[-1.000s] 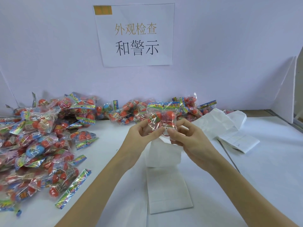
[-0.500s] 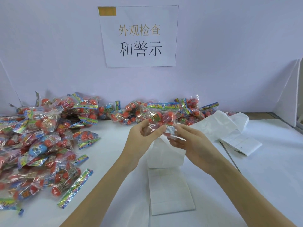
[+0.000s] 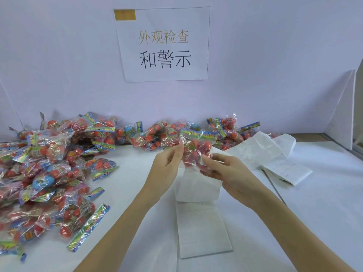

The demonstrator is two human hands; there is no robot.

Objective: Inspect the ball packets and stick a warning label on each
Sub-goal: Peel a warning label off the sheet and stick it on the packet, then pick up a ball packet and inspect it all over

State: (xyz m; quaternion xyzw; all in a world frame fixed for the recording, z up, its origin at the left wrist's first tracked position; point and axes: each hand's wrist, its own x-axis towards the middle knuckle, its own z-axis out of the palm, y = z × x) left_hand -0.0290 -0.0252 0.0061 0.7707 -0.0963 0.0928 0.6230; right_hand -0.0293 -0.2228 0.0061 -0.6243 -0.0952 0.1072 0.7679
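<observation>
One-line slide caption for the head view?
Both hands, left and right, hold a ball packet above white label sheets, more packets piled to the left.

Soft, even light fills my view, cool and slightly bluish. My arms cast only faint shadows on the white table [image 3: 314, 203]. Glare glints off the crinkly packets at left [image 3: 45, 173]. Edges bend wide-angle; detail looks slightly soft.

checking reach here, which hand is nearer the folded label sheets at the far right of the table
Right. The right hand grips the held packet at centre, on the side toward the label sheets. The left hand grips the packet's other side, farther away.
</observation>
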